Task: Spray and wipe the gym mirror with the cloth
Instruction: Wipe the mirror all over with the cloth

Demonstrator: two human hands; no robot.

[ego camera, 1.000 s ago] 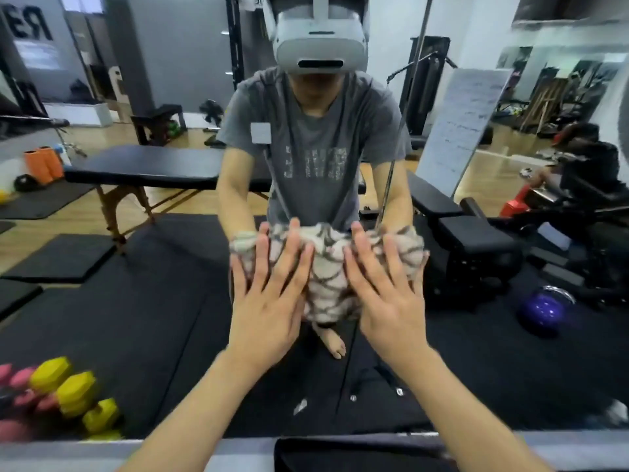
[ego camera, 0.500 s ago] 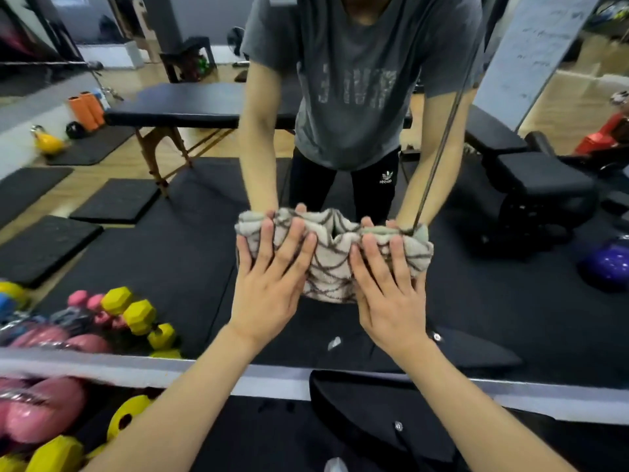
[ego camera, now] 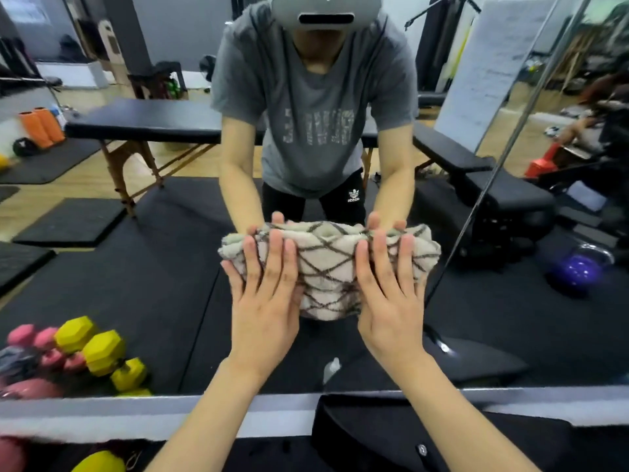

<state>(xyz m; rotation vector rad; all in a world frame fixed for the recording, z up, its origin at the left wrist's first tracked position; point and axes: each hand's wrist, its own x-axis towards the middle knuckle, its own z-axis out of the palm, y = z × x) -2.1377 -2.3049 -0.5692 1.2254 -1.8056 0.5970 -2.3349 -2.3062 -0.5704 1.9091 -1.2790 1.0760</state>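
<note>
A cream cloth [ego camera: 326, 264] with a dark diamond pattern is bunched flat against the gym mirror [ego camera: 136, 267]. My left hand [ego camera: 267, 301] presses its left half with straight, spread fingers. My right hand [ego camera: 391, 301] presses its right half the same way. The mirror shows my own reflection with arms reaching toward the cloth. A small pale bottle shape [ego camera: 331, 369] is reflected low in the mirror below the cloth; no spray bottle is in either hand.
The mirror's grey bottom frame [ego camera: 102, 417] runs across the lower view. Yellow and pink dumbbells [ego camera: 98, 352] are reflected at lower left, with more on the floor at bottom left. A black bench base [ego camera: 408, 437] lies below the frame. A thin diagonal rod [ego camera: 476, 206] crosses on the right.
Both hands stay pressed flat on the cloth. The view dipped half a second ago and has risen again, so the headset's reflection is back in sight.
</note>
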